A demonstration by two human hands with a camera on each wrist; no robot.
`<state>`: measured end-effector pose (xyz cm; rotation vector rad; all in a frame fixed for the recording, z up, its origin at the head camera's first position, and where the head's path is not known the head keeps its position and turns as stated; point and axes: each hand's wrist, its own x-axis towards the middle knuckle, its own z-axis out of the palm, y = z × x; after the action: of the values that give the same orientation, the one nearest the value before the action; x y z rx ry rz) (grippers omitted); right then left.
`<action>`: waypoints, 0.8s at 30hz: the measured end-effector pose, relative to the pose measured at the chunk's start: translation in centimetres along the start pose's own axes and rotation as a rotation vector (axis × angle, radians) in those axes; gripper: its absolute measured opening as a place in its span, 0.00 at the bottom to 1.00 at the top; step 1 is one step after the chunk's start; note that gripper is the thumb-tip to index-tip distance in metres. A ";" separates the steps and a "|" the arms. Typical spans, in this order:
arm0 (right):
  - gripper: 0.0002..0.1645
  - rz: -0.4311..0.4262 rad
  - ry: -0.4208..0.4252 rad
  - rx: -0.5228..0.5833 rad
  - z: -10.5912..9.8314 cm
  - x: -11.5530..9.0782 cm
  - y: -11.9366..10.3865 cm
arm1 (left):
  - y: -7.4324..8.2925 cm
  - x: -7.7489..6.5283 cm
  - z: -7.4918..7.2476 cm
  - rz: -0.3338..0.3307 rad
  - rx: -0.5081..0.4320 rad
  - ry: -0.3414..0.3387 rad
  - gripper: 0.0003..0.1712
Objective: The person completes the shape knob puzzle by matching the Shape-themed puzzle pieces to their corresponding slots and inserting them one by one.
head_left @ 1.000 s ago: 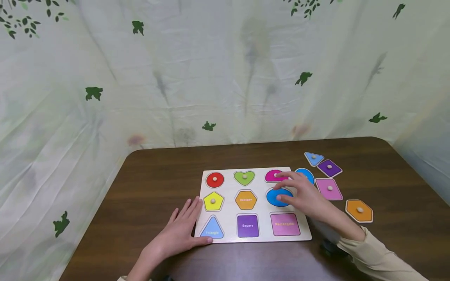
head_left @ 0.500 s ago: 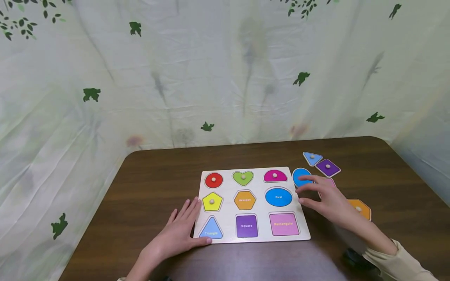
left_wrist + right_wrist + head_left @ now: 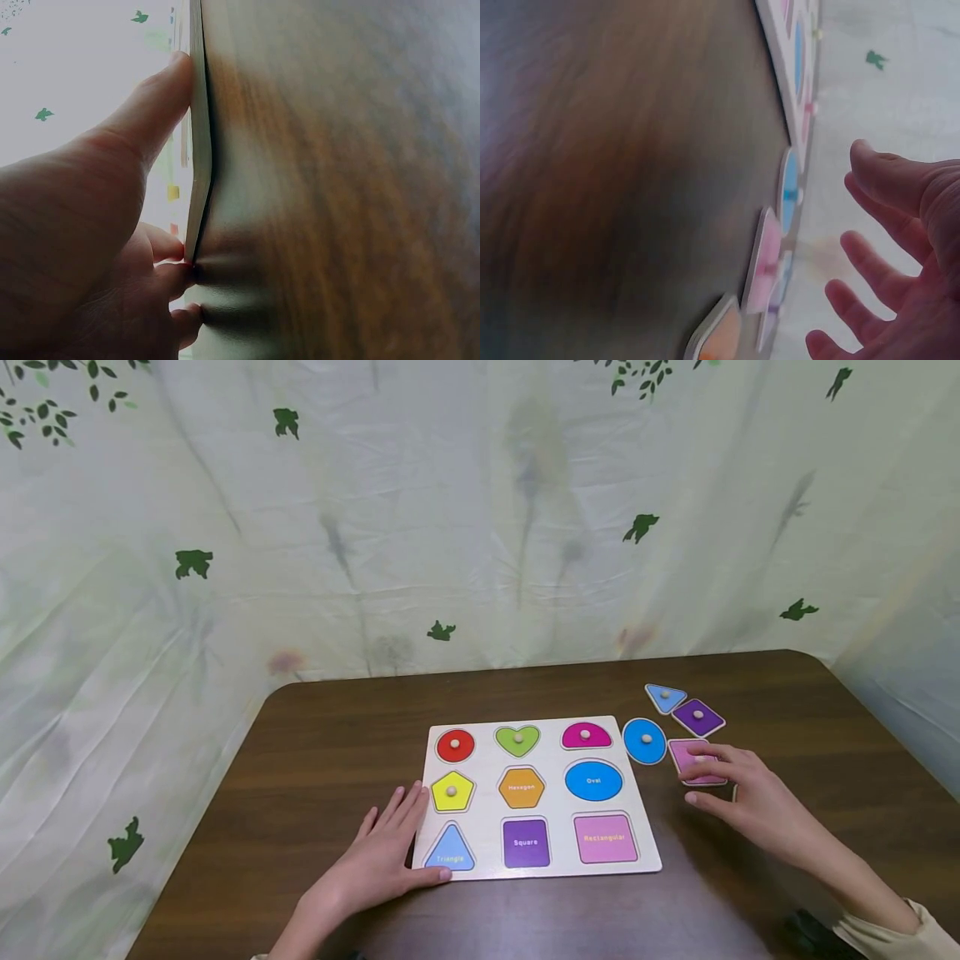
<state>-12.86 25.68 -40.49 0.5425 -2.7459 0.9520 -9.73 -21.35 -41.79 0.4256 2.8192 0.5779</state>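
A white knobbed shape-puzzle board [image 3: 487,827] lies on the table. My left hand [image 3: 384,853] rests at its left edge, fingers extended, with the thumb on the front-left corner; the left wrist view shows the thumb [image 3: 161,86] against the board's edge. My right hand [image 3: 742,793] is above the pink rectangle piece [image 3: 687,750], partly covering it, fingers spread and holding nothing. In the right wrist view the fingers stand apart from the pieces. An orange hexagon piece [image 3: 724,334] lies nearby, hidden by the hand in the head view.
Right of the board lie a rounded blue piece [image 3: 645,742], a purple square piece [image 3: 699,718] and a blue triangle piece [image 3: 665,697]. Several knobbed pieces sit in the board, including a red circle [image 3: 455,745]. A pale leaf-printed curtain [image 3: 480,527] hangs behind the table.
My right hand has moved right from the board's oval recess, past the rounded blue piece, to above the pink rectangle piece. My left hand has stayed at the board's edge.
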 end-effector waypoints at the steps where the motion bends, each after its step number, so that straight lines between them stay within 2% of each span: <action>1: 0.19 0.016 0.001 -0.015 -0.2 -0.2 0.2 | 0.0 0.0 0.0 0.000 -0.001 0.002 0.65; 5: 0.20 0.063 -0.001 -0.040 -0.9 -0.9 1.0 | 0.0 0.0 0.0 0.001 -0.004 0.005 0.65; 15: 0.13 0.096 -0.011 -0.085 -2.2 -2.5 3.0 | 0.0 0.1 -0.1 -0.016 0.014 -0.001 0.65; 24: 0.14 0.050 0.030 -0.112 -2.8 -3.6 5.3 | 0.0 0.1 0.0 -0.018 0.003 -0.002 0.65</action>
<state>-11.55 32.27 -42.28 0.4395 -2.7774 0.8044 -9.80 -21.37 -41.82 0.4002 2.8195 0.5688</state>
